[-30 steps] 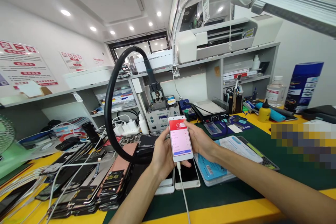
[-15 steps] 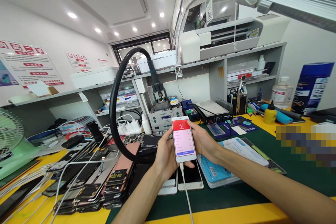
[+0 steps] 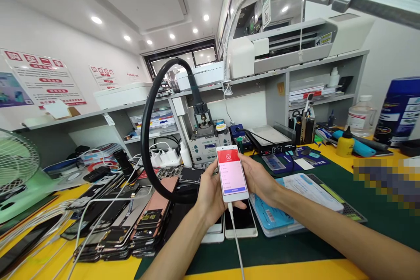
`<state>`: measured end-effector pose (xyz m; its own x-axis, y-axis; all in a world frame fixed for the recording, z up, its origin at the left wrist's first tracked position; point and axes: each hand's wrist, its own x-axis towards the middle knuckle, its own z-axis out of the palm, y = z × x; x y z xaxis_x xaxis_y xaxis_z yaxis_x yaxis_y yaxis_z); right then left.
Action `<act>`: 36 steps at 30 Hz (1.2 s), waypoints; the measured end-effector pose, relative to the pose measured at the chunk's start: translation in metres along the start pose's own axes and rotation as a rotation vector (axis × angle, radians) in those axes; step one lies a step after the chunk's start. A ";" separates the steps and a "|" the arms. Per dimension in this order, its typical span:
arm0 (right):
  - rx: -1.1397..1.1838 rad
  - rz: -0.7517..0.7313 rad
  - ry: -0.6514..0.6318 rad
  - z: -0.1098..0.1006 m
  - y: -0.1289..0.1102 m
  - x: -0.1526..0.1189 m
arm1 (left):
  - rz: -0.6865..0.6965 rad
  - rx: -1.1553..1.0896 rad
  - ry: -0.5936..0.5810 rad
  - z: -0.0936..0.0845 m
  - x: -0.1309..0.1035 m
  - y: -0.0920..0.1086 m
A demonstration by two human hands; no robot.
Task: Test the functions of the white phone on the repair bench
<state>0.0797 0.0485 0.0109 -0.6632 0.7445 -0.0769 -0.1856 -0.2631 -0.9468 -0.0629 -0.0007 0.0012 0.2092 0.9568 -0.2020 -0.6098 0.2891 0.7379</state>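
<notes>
A white smartphone (image 3: 232, 175) is held upright between my two hands, its screen lit with a red band on top, a list and a blue bar below. My left hand (image 3: 209, 194) wraps its left side and lower back. At the upper right edge, my right hand (image 3: 257, 177) grips it with the fingers partly behind. A white charging cable (image 3: 235, 232) is plugged into its bottom end. Beneath the hands, another white-framed phone (image 3: 241, 223) lies with a dark screen on the green mat (image 3: 272, 253). The text on the lit screen is too small to read.
Stacked phone parts (image 3: 147, 223) and loose cables fill the left side, near a green fan (image 3: 19, 170). A thick black hose (image 3: 144, 140) arches beside my left hand from a hot-air station (image 3: 200, 151). Blue-and-white packs (image 3: 295, 201) lie to the right, with a yellow bottle (image 3: 346, 143) beyond.
The whole view has shifted slightly, so everything sits a little farther right. Both hands keep the same hold on the phone, and its screen still shows the same page.
</notes>
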 end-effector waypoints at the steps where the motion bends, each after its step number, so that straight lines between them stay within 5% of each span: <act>1: -0.008 -0.001 0.008 0.001 0.000 -0.001 | -0.001 -0.003 0.003 0.000 0.000 0.000; 25: -0.065 -0.075 0.039 -0.002 0.010 0.002 | -0.002 -0.040 -0.005 -0.001 -0.001 0.003; 36: -0.143 -0.133 -0.084 -0.008 0.010 0.001 | 0.020 -0.052 -0.009 -0.001 -0.002 0.003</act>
<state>0.0829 0.0521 -0.0008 -0.6990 0.7115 0.0724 -0.1749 -0.0719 -0.9820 -0.0663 -0.0020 0.0035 0.2036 0.9622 -0.1811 -0.6527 0.2713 0.7074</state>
